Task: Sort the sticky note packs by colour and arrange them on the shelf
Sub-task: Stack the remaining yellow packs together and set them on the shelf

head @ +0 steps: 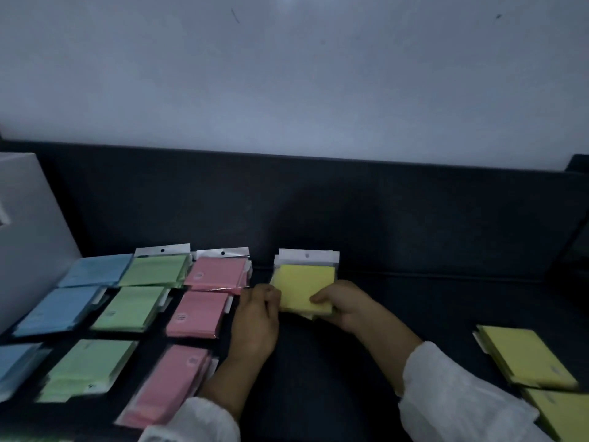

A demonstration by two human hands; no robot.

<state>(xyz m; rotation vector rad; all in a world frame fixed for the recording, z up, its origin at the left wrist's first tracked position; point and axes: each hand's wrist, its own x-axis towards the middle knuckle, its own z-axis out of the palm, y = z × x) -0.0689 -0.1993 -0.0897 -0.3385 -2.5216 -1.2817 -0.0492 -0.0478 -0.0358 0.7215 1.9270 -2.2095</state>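
While blue packs [60, 309], green packs [127, 309] and pink packs [196, 314] lie in columns on the dark shelf [414, 250], your left hand [255, 323] grips one edge of the yellow stack [304, 287] and your right hand [344, 306] the other, beside the pink column; spare yellow packs [526, 358] lie far right. Slick sleeves could let the stack fan out, or your left knuckles could nudge the pinks. Label marks are too blurred to read.

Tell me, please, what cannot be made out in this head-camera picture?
Head view:
- held yellow packs: lower edge covered by left hand and right hand; count unclear.
- lowest blue packs: cut off by left edge.
- corner yellow pack: cut off by bottom-right corner.
- pink pack labels: blurred, too small to read.
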